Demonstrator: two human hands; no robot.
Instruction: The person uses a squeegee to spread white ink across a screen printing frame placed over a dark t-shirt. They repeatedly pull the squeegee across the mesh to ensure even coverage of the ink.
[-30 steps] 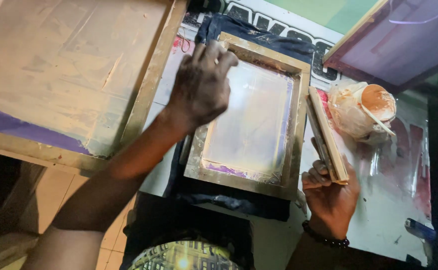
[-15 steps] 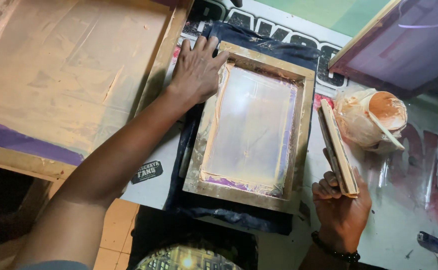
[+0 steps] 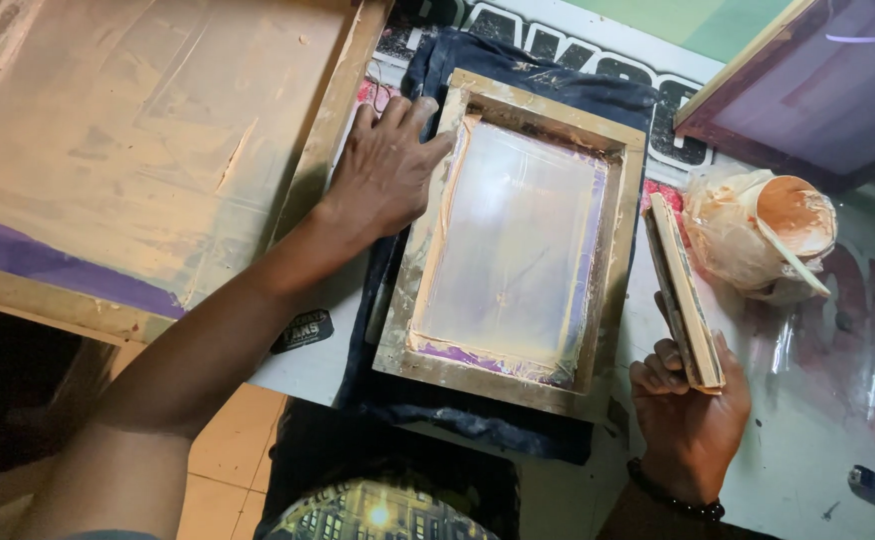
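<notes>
A small wooden screen-printing frame with a pale mesh lies on a dark blue cloth in the middle of the table. My left hand lies flat, fingers spread, on the frame's left edge and the cloth beside it. My right hand grips the near end of a wooden squeegee, which stands on edge just right of the frame.
A large wooden screen with a purple strip rests at the left. Another screen leans at the top right. A plastic-wrapped cup of orange ink with a stick sits right of the squeegee. Tiled floor shows below the table edge.
My left hand slid from the frame's top edge down and left to its left side. The right hand and squeegee stayed beside the frame.
</notes>
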